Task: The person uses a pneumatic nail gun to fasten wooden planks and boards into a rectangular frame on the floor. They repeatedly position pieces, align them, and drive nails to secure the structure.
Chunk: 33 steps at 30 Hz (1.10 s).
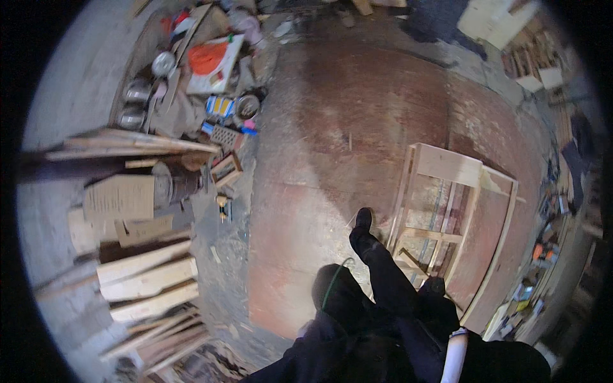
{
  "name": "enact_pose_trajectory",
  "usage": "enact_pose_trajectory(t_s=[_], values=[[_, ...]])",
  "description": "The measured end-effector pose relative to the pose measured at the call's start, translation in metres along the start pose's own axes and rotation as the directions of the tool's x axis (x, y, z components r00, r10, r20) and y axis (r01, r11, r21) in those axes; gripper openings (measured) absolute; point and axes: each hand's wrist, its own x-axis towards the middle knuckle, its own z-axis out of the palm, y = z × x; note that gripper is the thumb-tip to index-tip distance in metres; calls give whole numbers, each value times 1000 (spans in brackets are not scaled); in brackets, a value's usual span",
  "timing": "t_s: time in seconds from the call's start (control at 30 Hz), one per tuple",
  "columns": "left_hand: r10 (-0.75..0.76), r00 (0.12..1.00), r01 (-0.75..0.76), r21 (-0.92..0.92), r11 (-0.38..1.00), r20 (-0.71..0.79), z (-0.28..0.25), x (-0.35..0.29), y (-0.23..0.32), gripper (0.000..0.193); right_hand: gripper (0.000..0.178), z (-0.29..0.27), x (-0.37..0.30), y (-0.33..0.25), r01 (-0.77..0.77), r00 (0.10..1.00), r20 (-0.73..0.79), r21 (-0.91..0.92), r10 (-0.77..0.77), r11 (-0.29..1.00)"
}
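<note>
Neither of my hands can be made out; dark clothing fills the bottom of the head view. One dark shoe is planted on the reddish floor sheet. To its right, a pale wooden frame with long rails and crosspieces rests on the floor, partly hidden by my legs. A thin green cord curves over the dark clothing. Low in the view, a pale, slightly curved, tube-like piece lies against the clothing; what holds it, if anything, does not show.
Stacked boards and cardboard line the left side. A small wooden box and a yellow-black tool sit nearer the sheet. Pots, a red cloth and clutter lie far left. Loose timber and tools edge the right.
</note>
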Motion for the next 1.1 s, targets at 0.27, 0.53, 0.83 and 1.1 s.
enact_pose_trajectory(t_s=[0.27, 0.53, 0.83, 1.1], values=[[-330, 938, 323, -623, 712, 110, -173, 82, 86, 39, 50, 13, -46, 1, -138, 979, -98, 323, 178, 936], [-296, 924, 377, -443, 813, 241, -332, 258, 185, 37, 50, 200, -180, 15, -431, 803, 26, 715, 596, 550], [-221, 945, 162, 240, 957, 242, -427, 374, 275, 34, 51, 470, -367, -93, -621, 553, 432, 784, 713, 6], [150, 988, -127, 738, 663, 35, -527, 338, 437, 27, 52, 591, -438, -121, -564, 528, 561, 793, 638, -231]])
